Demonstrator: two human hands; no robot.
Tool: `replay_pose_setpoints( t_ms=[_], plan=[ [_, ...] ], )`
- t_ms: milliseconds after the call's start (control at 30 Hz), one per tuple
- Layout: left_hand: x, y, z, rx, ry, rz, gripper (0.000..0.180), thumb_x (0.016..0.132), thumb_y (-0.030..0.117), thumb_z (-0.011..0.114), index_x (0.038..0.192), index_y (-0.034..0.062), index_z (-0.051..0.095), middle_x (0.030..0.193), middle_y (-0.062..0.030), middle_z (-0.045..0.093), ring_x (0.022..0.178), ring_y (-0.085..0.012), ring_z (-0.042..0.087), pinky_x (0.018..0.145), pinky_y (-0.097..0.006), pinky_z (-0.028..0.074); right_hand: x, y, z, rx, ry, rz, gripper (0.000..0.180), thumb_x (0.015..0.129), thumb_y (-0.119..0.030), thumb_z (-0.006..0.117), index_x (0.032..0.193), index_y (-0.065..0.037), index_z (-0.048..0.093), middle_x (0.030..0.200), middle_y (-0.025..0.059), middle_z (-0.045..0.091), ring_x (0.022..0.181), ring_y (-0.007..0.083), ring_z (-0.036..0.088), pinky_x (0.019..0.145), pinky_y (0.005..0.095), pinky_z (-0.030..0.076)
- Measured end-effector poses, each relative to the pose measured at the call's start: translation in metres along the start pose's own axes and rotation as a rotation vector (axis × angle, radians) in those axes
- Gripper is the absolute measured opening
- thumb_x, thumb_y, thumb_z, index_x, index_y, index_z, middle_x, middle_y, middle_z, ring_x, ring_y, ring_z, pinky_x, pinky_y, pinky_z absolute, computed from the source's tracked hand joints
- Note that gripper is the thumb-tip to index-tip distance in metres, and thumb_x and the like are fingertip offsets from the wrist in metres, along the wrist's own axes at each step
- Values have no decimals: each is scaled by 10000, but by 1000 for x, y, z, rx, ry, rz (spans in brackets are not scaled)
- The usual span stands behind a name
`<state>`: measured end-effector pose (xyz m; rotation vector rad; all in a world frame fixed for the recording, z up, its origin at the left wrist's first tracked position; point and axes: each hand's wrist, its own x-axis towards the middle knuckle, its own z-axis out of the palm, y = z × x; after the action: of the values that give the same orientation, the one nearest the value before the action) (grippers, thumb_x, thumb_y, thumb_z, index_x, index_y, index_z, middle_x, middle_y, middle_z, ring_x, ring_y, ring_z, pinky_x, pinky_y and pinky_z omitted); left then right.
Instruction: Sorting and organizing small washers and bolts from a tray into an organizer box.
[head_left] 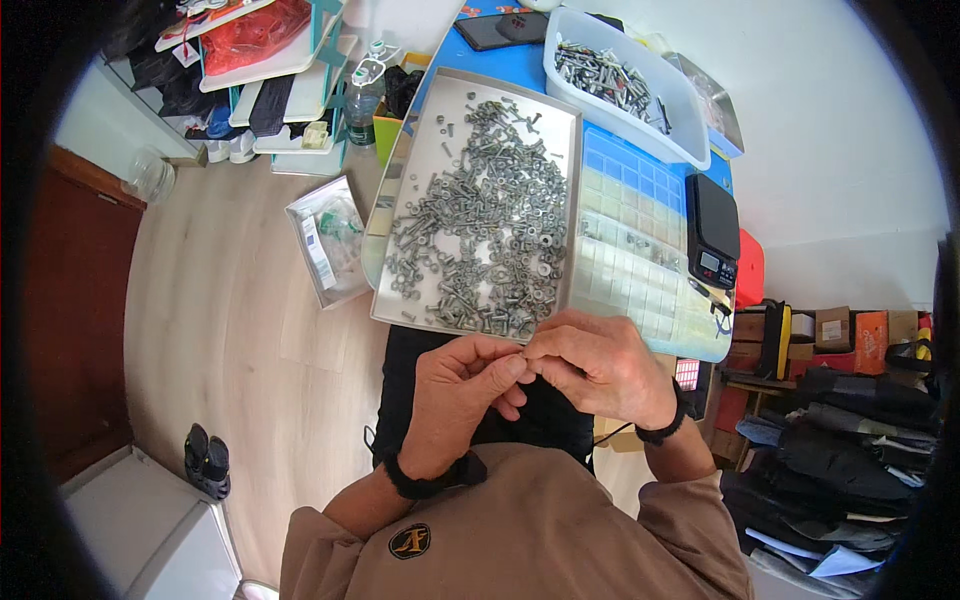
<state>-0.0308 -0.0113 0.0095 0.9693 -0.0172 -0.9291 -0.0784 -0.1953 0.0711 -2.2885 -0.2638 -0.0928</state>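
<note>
While the left hand point(465, 385) and right hand point(605, 365) meet fingertip to fingertip by the white tray's point(420, 150) near rim, whether clamped on a piece nobody can tell, the loose bolts and nuts point(505, 185) inside should handle light, stiff and slippery, best pinched across 2 opposite sides, long axes pointing every way.

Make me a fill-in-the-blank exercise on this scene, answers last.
The digital scale is coloured ____.
The tray of metal fasteners lies to the ____ of the compartment organizer.
Of the tray's near and far edges, the left hand and right hand are at the ____ one.
Missing words: black, left, near.
</note>
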Motion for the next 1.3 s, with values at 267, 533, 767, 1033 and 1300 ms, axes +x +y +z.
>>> replay_pose_setpoints(
  t_ms=[267, 533, 767, 1033, 1300],
  plan=[
    [9, -3, 6, -133, -54, -117, 182, 937, 108, 691, 1060, -26, 681, 892, -106, 726, 664, -119, 665, 551, -241, 566, -14, 13, 1, 345, 83, 141, 117, 826, 36, 706, 909, -40, 673, 824, 91, 679, 742, 258, 692, 618, 329, 536],
    [16, 3, 8, -100, -65, -94, 176, 928, 74, 693, 1059, -40, 668, 905, -122, 732, 661, -126, 673, 536, -247, 568, -6, 16, -6, 219, 106, 88, 167, 801, 16, 763, 941, -56, 707, 844, 94, 692, 730, 213, 690, 619, 302, 522],
    [17, 12, -2, -244, -78, -203, 127, 931, 33, 649, 1040, -31, 661, 904, -162, 731, 605, -141, 671, 490, -262, 565, 14, 17, -24, 215, -2, 181, 205, 791, 18, 743, 975, -56, 692, 867, 101, 686, 714, 279, 683, 593, 348, 527],
    [13, 18, -12, -393, 2, -58, 46, 927, 11, 578, 949, -18, 607, 869, -219, 712, 520, -178, 655, 417, -290, 554, 47, 51, -28, -379, -13, 202, 179, 770, -5, 710, 937, -65, 682, 811, 92, 647, 682, 312, 652, 561, 400, 497],
    [10, 23, -19, -402, 17, -58, 58, 923, 5, 589, 974, -20, 597, 854, -226, 701, 557, -184, 668, 433, -296, 566, 71, 61, -19, -498, -99, 188, 165, 756, -16, 747, 897, -85, 696, 805, 72, 648, 684, 305, 658, 574, 398, 502]
  ],
)
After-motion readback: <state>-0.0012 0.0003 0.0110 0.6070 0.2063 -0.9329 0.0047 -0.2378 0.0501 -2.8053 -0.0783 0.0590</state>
